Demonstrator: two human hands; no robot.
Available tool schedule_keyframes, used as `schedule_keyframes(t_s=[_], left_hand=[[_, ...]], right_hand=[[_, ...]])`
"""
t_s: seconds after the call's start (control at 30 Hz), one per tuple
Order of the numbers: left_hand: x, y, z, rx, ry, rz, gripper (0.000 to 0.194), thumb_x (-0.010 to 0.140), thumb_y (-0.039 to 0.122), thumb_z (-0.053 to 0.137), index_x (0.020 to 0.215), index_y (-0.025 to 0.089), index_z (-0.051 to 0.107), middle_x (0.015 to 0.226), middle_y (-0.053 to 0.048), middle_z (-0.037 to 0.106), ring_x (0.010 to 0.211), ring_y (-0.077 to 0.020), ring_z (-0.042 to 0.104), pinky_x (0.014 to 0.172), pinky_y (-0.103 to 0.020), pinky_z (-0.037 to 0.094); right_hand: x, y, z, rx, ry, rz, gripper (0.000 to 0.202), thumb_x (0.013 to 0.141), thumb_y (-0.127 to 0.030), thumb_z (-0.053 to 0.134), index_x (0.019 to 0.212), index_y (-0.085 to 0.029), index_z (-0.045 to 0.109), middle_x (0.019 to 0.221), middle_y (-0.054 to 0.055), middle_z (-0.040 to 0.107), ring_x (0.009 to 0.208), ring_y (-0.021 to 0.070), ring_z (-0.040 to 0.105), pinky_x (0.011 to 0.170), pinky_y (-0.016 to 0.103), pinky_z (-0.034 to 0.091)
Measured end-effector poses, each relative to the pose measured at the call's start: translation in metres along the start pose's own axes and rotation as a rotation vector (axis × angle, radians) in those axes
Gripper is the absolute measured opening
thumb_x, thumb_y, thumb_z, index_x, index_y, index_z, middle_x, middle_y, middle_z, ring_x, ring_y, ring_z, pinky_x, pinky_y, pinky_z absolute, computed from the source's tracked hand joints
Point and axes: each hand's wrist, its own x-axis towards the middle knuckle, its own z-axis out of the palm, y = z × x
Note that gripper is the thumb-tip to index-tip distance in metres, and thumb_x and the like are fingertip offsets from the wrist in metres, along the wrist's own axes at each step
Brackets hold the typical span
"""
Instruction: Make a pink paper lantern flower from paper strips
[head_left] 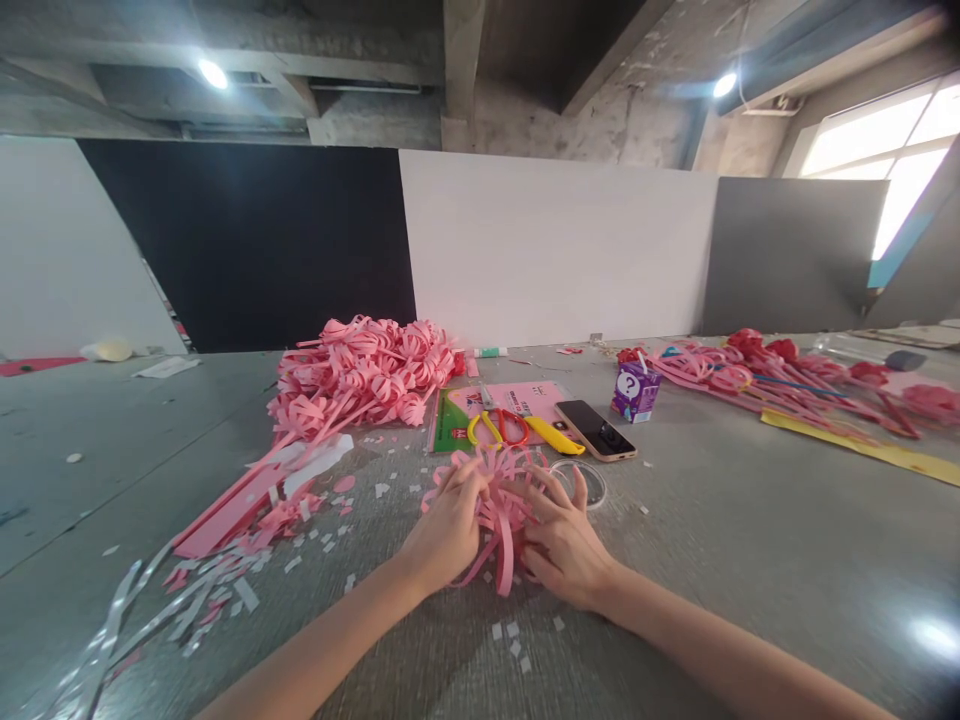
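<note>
A pink paper flower (504, 545) made of many looped strips is on the grey table between my two hands. From its left side, my left hand (452, 515) pinches the strips near the flower's middle, fingers pressed together. My right hand (566, 535) is on the other side, its index finger reaching to the centre while the thumb and curled fingers hold the lower right strips. A roll of clear tape (596, 484) lies just behind my right hand. Scissors with red and yellow handles (513, 428) and a yellow cutter (555, 436) rest beyond the flower.
A big heap of pink paper flowers (367, 375) is at back left, with paper strips (232, 510) and scraps before it. A phone (598, 430), a purple carton (636, 391) and a pink-green packet (451, 424) stand or lie ahead. More stemmed flowers (750, 370) lie right.
</note>
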Motion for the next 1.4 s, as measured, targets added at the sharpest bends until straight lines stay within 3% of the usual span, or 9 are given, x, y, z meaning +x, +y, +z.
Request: schedule_keyframes(t_s=[0.33, 0.67, 0.93, 1.1, 1.3, 1.4], left_hand=[[-0.0006, 0.0, -0.0003, 0.049, -0.017, 0.002, 0.036, 0.065, -0.009, 0.028, 0.087, 0.019, 0.038, 0.121, -0.013, 0.04, 0.124, -0.0209, 0.025, 0.098, -0.042, 0.03], [-0.0008, -0.0002, 0.0005, 0.056, 0.003, 0.033, 0.039, 0.065, -0.009, 0.029, 0.091, 0.018, 0.04, 0.123, -0.013, 0.039, 0.124, -0.0193, 0.025, 0.099, -0.043, 0.027], [-0.0005, 0.0005, -0.0002, 0.026, 0.017, 0.014, 0.038, 0.064, -0.009, 0.03, 0.088, 0.019, 0.042, 0.125, -0.011, 0.039, 0.124, -0.0206, 0.026, 0.098, -0.043, 0.03], [-0.001, 0.0001, -0.0004, 0.022, 0.01, -0.004, 0.037, 0.065, -0.008, 0.03, 0.087, 0.018, 0.044, 0.127, -0.012, 0.038, 0.125, -0.0217, 0.024, 0.096, -0.042, 0.033], [-0.0019, -0.0015, 0.0002, 0.007, -0.02, -0.012, 0.048, 0.067, -0.008, 0.029, 0.106, 0.017, 0.041, 0.129, -0.013, 0.035, 0.125, -0.0219, 0.023, 0.095, -0.042, 0.034], [-0.0012, -0.0007, -0.0011, 0.01, -0.016, -0.004, 0.044, 0.065, -0.008, 0.03, 0.098, 0.018, 0.043, 0.128, -0.012, 0.037, 0.125, -0.0212, 0.025, 0.095, -0.041, 0.034]], right_hand=[[-0.0003, 0.0019, 0.0008, -0.01, 0.079, 0.079, 0.028, 0.073, -0.018, 0.041, 0.06, -0.025, 0.064, 0.13, -0.011, 0.038, 0.123, 0.0261, 0.018, 0.096, 0.055, -0.004], [0.0008, 0.0004, 0.0047, -0.065, -0.018, 0.031, 0.026, 0.078, -0.031, 0.04, 0.081, -0.024, 0.065, 0.137, -0.002, 0.028, 0.126, 0.0277, 0.011, 0.095, 0.056, -0.007], [0.0012, 0.0008, 0.0079, -0.04, -0.038, -0.026, 0.024, 0.076, -0.035, 0.043, 0.077, -0.024, 0.065, 0.139, -0.007, 0.022, 0.126, 0.0281, 0.01, 0.095, 0.056, -0.01], [0.0007, 0.0011, 0.0074, -0.037, -0.036, -0.059, 0.021, 0.074, -0.032, 0.045, 0.072, -0.024, 0.065, 0.139, -0.008, 0.022, 0.126, 0.0269, 0.01, 0.095, 0.054, -0.012], [0.0, 0.0001, 0.005, -0.031, -0.023, -0.052, 0.02, 0.072, -0.023, 0.045, 0.069, -0.024, 0.065, 0.136, -0.008, 0.03, 0.125, 0.0267, 0.012, 0.095, 0.054, -0.01], [0.0005, 0.0014, 0.0038, -0.008, 0.012, -0.036, 0.024, 0.073, -0.019, 0.043, 0.063, -0.023, 0.064, 0.133, -0.008, 0.033, 0.124, 0.0262, 0.015, 0.096, 0.055, -0.005]])
